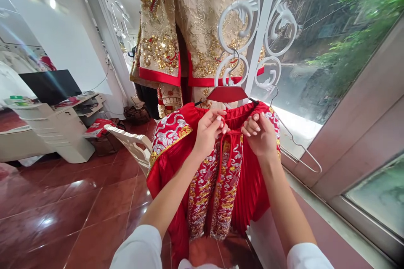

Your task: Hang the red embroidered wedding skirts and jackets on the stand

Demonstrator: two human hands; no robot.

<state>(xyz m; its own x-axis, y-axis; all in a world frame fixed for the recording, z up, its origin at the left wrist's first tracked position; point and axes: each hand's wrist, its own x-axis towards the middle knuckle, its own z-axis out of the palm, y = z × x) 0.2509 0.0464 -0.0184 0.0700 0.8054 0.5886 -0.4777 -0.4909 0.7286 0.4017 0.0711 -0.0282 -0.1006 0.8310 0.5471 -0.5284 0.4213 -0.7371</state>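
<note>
A red skirt (252, 185) with pleats and silver-and-gold embroidered panels hangs in front of me from a red-topped hanger (227, 93). At its gathered top, a thin red cord (232, 133) is looped at the middle, with tails trailing down the front. My left hand (210, 130) is closed, pinching a piece of this cord between thumb and fingers. Just to the right, my right hand (259, 133) has its fingers curled in where the cord's other side meets the fingertips; what lies inside them is mostly hidden.
Behind hangs a cream-and-gold embroidered garment (202, 29) with red hems. White scrolled ironwork (249, 21) holds the hanger hook, beside a window. An empty wire hanger (296, 143) hangs at right. At left are a white chair (132, 143) and a desk with a monitor (50, 86).
</note>
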